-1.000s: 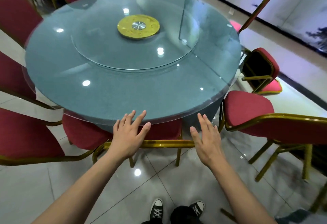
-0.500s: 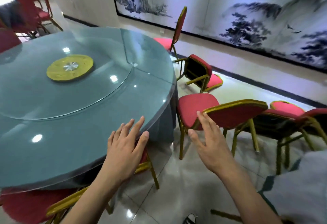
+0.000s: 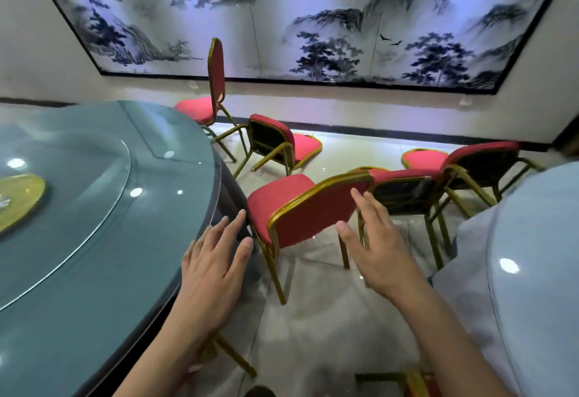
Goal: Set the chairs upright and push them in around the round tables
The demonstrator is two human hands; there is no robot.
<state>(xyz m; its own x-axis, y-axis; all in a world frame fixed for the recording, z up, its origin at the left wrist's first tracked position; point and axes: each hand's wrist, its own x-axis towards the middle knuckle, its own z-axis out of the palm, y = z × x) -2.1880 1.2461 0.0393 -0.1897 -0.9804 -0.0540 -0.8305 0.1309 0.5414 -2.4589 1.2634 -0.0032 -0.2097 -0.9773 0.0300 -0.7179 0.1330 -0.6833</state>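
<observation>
Both hands are empty, fingers straight and spread. The left hand [image 3: 216, 266] hovers at the rim of the round desk [image 3: 94, 240], lower centre; the right hand [image 3: 377, 249] reaches toward the backrest of the nearest chair [image 3: 308, 208], touching or just short of it; which cannot be told. That chair stands upright at mid-frame but is not pushed in. Behind it, one overturned chair [image 3: 282, 142] lies on its back near the wall, and two more tipped chairs [image 3: 438, 177] lie right of centre. A further upright chair [image 3: 213, 89] stands at the desk's far edge. Judged so, most work remains. Open floor [image 3: 329, 327] lies between the desk and a second desk [image 3: 539, 271] at lower right; the passage looks narrow, crowded by chair legs.
</observation>
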